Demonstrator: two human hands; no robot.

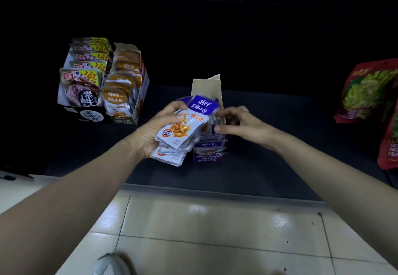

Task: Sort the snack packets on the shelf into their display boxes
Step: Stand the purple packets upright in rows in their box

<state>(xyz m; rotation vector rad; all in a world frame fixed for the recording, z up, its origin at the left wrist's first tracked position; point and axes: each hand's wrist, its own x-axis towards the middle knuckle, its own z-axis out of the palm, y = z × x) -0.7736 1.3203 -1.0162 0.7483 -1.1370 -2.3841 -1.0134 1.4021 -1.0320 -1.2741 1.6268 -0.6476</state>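
Shelf: dark flat shelf board (280, 149), set low, and everything behind it is pitch black, so the room is basically unreadable back there.
Floor: glossy pale floor tiles (215, 231) with dark grout lines on the near side, catching some light glare.
Left hand: left hand (155, 128) has its fingers wrapped round a fanned stack of purple-and-white foil snack packets (183, 130), held just above the shelf.
Right hand: right hand (239, 124) has curled fingers right at the packets standing in the box; honestly can't tell if it's pinching one.
Purple box: purple cardboard display box (207, 158) mid-shelf, between the hands, brown flap sticking up at the far end, more purple packets inside.
Orange box: white cardboard box of orange-topped foil packets (129, 93), far left.
Black box: black display box of grey-and-yellow packets (81, 85), touching the orange one's left side.
Red bags: big red plastic snack bags (366, 93) at the right edge.
Shoe: grey shoe toe (109, 264) on the tiles, bottom left.
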